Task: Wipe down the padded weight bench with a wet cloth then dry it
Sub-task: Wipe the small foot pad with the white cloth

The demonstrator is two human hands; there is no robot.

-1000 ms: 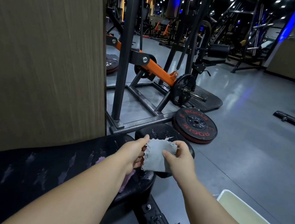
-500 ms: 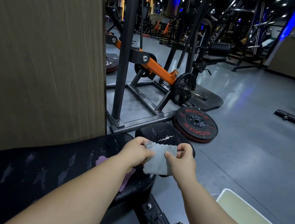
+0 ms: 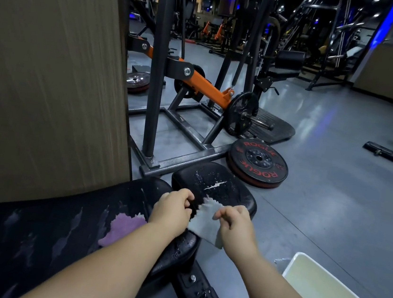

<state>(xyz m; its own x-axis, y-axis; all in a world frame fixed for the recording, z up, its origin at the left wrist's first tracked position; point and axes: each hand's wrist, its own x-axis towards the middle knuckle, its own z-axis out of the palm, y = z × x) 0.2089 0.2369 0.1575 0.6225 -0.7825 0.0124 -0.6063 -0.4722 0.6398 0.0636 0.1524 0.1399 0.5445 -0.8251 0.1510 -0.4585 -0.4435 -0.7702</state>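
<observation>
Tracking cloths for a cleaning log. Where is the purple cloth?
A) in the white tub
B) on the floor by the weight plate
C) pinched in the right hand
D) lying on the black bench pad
D: the purple cloth lies on the bench pad; the right hand pinches a grey cloth.

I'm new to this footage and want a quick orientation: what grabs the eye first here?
The left hand and right hand hold a grey cloth over the worn black bench at centre. A purple cloth lies on it beside the left forearm, and a red-lettered Rogue weight plate lies on the floor beyond.
</observation>
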